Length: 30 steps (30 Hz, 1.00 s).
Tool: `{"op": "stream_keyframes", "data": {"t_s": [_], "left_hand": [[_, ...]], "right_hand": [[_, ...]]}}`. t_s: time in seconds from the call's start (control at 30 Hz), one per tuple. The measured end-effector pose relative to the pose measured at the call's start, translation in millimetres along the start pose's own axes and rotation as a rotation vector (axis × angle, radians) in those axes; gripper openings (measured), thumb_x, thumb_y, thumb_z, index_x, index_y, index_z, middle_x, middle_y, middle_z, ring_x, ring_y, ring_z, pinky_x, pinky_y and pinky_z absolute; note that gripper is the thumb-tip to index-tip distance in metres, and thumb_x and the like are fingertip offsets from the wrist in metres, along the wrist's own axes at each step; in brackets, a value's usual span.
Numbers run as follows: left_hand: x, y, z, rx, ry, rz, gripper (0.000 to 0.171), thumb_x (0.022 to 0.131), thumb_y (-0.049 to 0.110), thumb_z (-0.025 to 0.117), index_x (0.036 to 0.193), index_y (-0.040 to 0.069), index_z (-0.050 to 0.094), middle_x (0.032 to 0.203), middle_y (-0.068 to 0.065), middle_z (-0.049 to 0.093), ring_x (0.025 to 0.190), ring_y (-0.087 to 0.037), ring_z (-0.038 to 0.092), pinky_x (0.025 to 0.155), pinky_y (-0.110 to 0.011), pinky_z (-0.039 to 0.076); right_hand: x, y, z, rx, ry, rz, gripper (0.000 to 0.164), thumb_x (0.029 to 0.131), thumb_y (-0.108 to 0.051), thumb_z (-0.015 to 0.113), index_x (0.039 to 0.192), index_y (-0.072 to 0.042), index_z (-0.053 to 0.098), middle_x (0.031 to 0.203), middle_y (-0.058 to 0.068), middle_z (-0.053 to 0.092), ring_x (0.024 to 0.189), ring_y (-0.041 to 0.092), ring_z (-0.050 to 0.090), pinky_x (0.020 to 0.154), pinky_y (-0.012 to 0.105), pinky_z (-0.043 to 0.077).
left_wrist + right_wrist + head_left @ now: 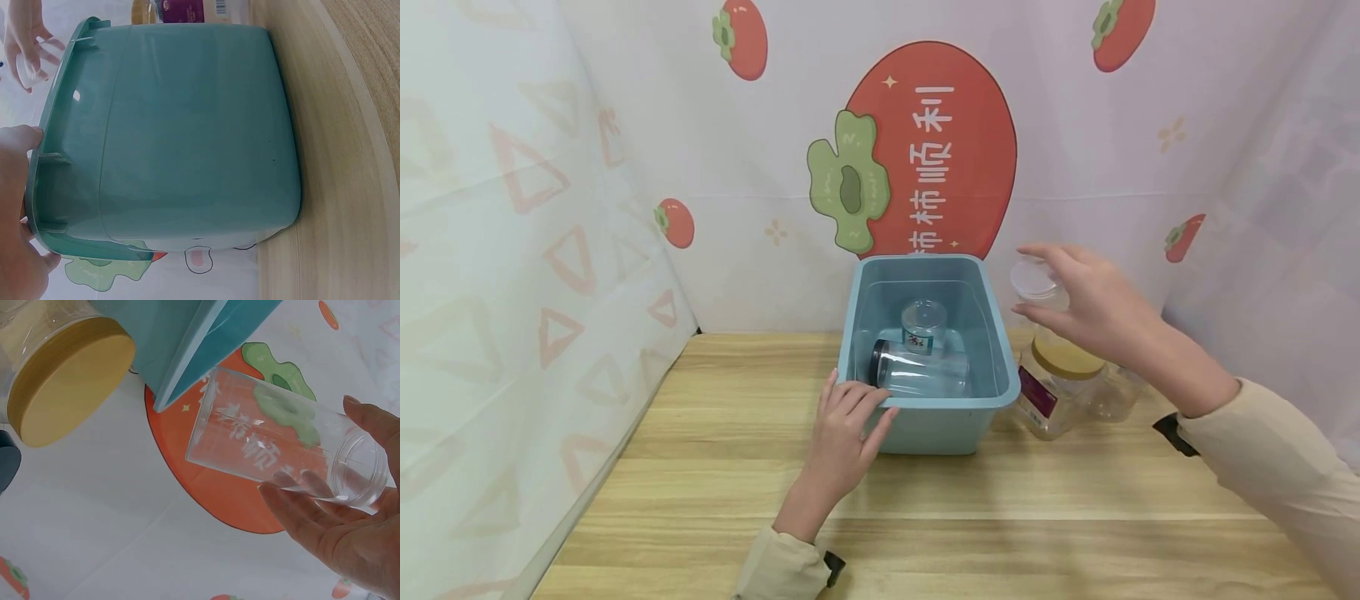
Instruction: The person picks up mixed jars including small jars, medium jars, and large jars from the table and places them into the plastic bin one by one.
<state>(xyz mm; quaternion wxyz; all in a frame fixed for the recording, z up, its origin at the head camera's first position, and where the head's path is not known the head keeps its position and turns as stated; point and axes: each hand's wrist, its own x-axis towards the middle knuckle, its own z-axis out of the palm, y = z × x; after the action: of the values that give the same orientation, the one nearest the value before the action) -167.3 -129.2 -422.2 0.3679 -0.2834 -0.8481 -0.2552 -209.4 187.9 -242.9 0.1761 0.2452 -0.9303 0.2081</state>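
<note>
My right hand holds a clear plastic jar near its lidded end, thumb on one side and fingers on the other. Its pale lid shows in the head view, above and right of a blue plastic tub. My left hand grips the tub's near left rim, fingers over the edge. Inside the tub, a clear jar with a black lid lies on its side. Behind it is a smaller clear jar with a blue label.
Right of the tub, a large clear jar with a yellow lid and dark red label stands on the wooden table. Another clear container is beside it. A white curtain with persimmon prints hangs behind the tub.
</note>
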Motion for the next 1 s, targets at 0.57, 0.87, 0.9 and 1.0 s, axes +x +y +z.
{"op": "stream_keyframes", "data": {"t_s": [0.57, 0.87, 0.9, 1.0], "left_hand": [[0.3, 2.0, -0.8, 0.000, 0.004, 0.010, 0.021, 0.105, 0.024, 0.068, 0.108, 0.006, 0.077, 0.100, -0.006, 0.073, 0.104, -0.027, 0.063, 0.111, -0.070, 0.041], [0.7, 1.8, -1.2, -0.008, 0.000, 0.001, 0.022, 0.105, 0.026, 0.067, 0.108, 0.006, 0.077, 0.101, -0.006, 0.072, 0.104, -0.028, 0.062, 0.111, -0.072, 0.040], [0.7, 1.8, -1.2, -0.008, 0.000, 0.001, 0.022, 0.105, 0.026, 0.067, 0.108, 0.006, 0.077, 0.101, -0.006, 0.072, 0.105, -0.028, 0.062, 0.111, -0.072, 0.040], [0.8, 1.5, -0.9, -0.009, -0.001, -0.003, 0.021, 0.104, 0.025, 0.068, 0.108, 0.006, 0.077, 0.101, -0.006, 0.072, 0.104, -0.027, 0.062, 0.112, -0.071, 0.040]], "right_hand": [[12.0, -7.8, 4.5, 0.023, -0.049, 0.009, 0.070, 0.091, -0.016, 0.084, 0.151, -0.004, 0.051, 0.142, 0.025, 0.060, 0.114, 0.044, 0.064, 0.095, 0.062, 0.056], [18.8, -11.5, 7.9, 0.028, -0.078, -0.006, 0.072, 0.091, -0.015, 0.084, 0.153, -0.003, 0.049, 0.146, 0.026, 0.057, 0.122, 0.045, 0.061, 0.097, 0.064, 0.055], [19.6, -11.9, 8.4, 0.028, -0.082, -0.008, 0.072, 0.091, -0.015, 0.084, 0.153, -0.004, 0.048, 0.147, 0.026, 0.057, 0.123, 0.045, 0.060, 0.098, 0.064, 0.055], [21.7, -12.7, 10.0, 0.036, -0.083, -0.019, 0.072, 0.091, -0.015, 0.085, 0.152, -0.004, 0.049, 0.144, 0.026, 0.058, 0.122, 0.045, 0.060, 0.098, 0.064, 0.055]]}}
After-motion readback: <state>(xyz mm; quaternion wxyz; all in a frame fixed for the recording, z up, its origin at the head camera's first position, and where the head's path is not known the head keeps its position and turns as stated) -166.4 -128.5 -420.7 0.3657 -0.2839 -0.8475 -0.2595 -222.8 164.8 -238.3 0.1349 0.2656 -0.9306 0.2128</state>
